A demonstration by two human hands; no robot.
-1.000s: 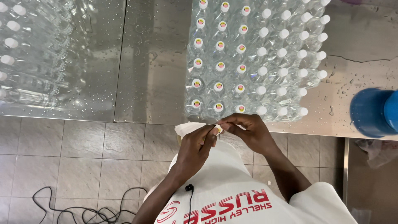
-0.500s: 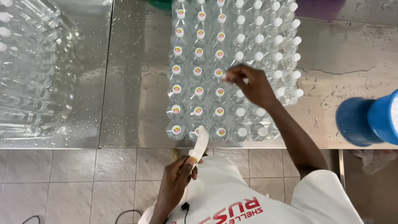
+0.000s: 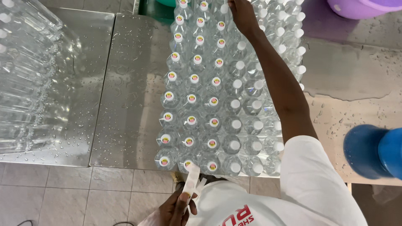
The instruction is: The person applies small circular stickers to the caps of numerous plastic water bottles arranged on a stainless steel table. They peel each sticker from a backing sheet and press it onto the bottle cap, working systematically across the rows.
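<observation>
- The right hand pressed a sticker on a far bottle cap among bottles on the counter.
- The left hand pinched the sticker strip; centring each sticker squarely seemed wise.

A wet steel counter carried upright clear bottles in rows reaching its near edge; more bottles lay at its left end, a blue container right.
</observation>
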